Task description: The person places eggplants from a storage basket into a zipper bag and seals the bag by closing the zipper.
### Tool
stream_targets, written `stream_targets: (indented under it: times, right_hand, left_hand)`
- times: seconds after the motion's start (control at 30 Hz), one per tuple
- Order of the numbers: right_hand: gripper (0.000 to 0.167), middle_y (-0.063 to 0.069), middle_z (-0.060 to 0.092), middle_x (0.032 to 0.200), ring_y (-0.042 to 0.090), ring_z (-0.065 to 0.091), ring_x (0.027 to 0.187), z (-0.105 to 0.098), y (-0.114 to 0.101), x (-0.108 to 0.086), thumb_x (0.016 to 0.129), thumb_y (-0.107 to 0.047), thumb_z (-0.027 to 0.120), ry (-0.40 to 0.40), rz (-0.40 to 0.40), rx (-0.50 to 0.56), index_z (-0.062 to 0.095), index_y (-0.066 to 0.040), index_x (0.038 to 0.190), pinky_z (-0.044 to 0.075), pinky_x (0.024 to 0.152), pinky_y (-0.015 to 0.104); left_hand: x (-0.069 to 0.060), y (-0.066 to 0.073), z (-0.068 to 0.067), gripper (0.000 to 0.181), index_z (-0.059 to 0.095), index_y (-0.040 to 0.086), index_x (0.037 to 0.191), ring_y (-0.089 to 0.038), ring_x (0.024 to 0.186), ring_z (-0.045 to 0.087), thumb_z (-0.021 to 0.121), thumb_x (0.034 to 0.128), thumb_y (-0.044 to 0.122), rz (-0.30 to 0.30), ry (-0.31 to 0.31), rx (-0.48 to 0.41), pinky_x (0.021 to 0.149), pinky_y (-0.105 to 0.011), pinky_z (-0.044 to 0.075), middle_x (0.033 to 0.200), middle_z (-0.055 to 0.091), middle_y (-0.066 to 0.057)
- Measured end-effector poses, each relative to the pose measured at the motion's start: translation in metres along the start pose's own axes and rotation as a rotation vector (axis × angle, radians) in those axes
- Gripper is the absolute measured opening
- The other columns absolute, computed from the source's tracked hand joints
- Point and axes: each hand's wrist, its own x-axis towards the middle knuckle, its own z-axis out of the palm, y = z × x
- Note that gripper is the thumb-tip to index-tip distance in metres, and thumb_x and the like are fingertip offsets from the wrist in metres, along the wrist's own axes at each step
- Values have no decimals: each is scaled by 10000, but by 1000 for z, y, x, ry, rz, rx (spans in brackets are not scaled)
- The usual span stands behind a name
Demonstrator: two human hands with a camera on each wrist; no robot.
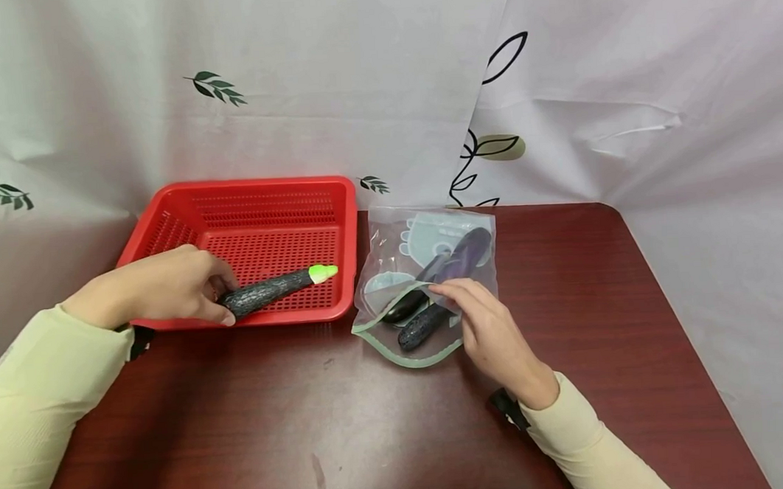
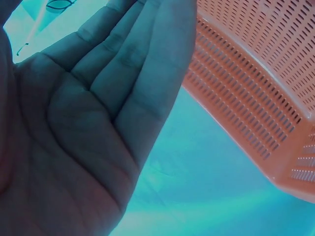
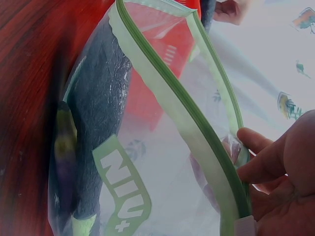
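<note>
A pale backdrop (image 1: 328, 56) hangs behind everything, leaf prints scattered across it. Below it spreads the dark red bench (image 1: 606, 277), glossy near its front. The red basket (image 1: 255, 184), with slotted walls and floor, sits at the back left of the bench. Just right of it lies the clear bag (image 1: 411, 362), its green-edged mouth gaping toward the person. Both arms wear pale sleeves (image 1: 46, 373), with a black band (image 1: 508, 408) at the wrist.

The left hand (image 1: 171, 285) reaches over the basket's near left corner, its fingers and thumb closed around one end of a cucumber. The right hand (image 1: 496, 335) pinches the bag's rim between thumb and fingers (the right wrist view shows this best).

Inside the bag lie a long purple eggplant (image 1: 469, 254) and a dark, rough cucumber-like piece (image 1: 424, 325); whether there is a second eggplant, I cannot tell. The held cucumber (image 1: 269, 294) slants over the basket, its bright green tip (image 1: 323, 273) pointing right; whether it touches the basket's floor is unclear.
</note>
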Motion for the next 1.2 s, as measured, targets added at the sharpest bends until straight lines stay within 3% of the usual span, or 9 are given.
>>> stream_targets:
  times: [0.63, 1.2]
  right_hand:
    - [466, 87, 641, 1189, 203, 596, 1064, 0, 0, 1, 887, 206, 459, 0, 1, -7, 654, -18, 1246, 468, 930, 258]
    - [495, 83, 644, 1185, 212, 598, 1081, -1, 1, 1, 869, 226, 457, 6, -6, -9, 654, -22, 1249, 470, 935, 270]
  left_hand:
    - [-10, 26, 16, 403, 719, 84, 1021, -9, 698, 623, 874, 757, 347, 58, -6, -106, 680, -268, 533, 774, 663, 123]
    - [-7, 48, 32, 368, 726, 99, 1000, 22, 673, 611, 861, 773, 356, 147, 9, -145, 651, -249, 525, 744, 646, 168]
